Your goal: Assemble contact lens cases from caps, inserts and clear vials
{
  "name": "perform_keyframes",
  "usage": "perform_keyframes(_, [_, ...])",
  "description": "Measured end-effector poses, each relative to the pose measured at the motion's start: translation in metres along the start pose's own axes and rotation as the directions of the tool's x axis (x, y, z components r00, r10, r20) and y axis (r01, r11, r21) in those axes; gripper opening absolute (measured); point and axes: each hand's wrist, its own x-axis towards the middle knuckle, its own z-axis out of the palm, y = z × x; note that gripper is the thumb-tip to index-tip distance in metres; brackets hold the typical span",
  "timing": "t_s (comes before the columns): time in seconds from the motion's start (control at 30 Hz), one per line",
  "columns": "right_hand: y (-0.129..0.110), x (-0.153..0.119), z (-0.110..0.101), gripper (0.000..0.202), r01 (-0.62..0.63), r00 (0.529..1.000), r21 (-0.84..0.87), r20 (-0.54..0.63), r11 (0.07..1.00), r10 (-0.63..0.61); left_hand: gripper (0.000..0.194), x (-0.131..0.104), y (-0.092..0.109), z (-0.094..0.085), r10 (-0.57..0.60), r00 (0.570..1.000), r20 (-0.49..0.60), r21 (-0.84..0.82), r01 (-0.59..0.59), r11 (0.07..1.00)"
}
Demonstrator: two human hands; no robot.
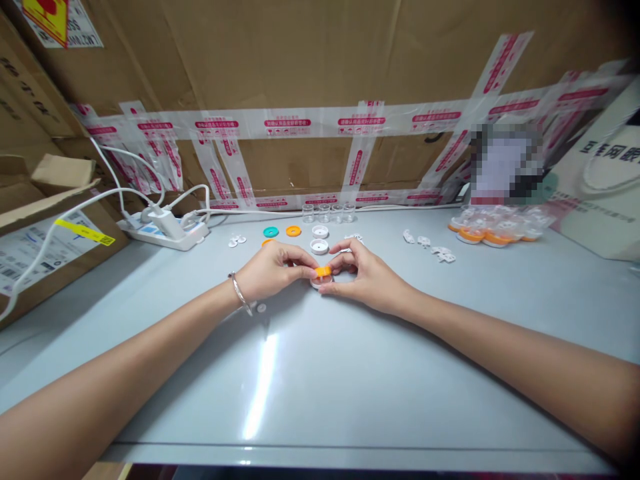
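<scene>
My left hand (274, 269), with a silver bracelet at the wrist, pinches an orange disc (323, 271) between thumb and finger. The disc is over a clear round piece with a white base (321, 283). Curled round the right side of that piece, my right hand (367, 277) grips it with thumb and fingers. Just behind the hands lie two white rings (319, 247), one behind the other. A teal disc (271, 232) and an orange ring (293, 231) rest to their left, and another orange piece is partly hidden by my left hand.
Several clear cups (329, 213) stand at the back. Small white parts (443, 254) lie right, others (237, 241) left. Orange-and-clear assemblies (485, 233) are piled at the right back. A power strip (165, 230) with cables and an open carton (60, 240) occupy the left. Cardboard (310, 60) backs the table.
</scene>
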Motion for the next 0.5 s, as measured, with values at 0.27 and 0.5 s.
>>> perform_keyframes(0.27, [0.0028, -0.0002, 0.0001, 0.052, 0.025, 1.000, -0.008, -0.001, 1.000, -0.025, 0.007, -0.0041, -0.0019, 0.0015, 0.178, 0.984, 0.008, 0.122, -0.177, 0.977])
perform_keyframes(0.5, [0.0076, -0.0001, 0.0021, 0.051, 0.051, 0.999, -0.040, -0.012, 0.998, -0.052, 0.015, -0.0083, -0.0041, 0.0055, 0.444, 0.892, 0.080, 0.436, -0.432, 0.790])
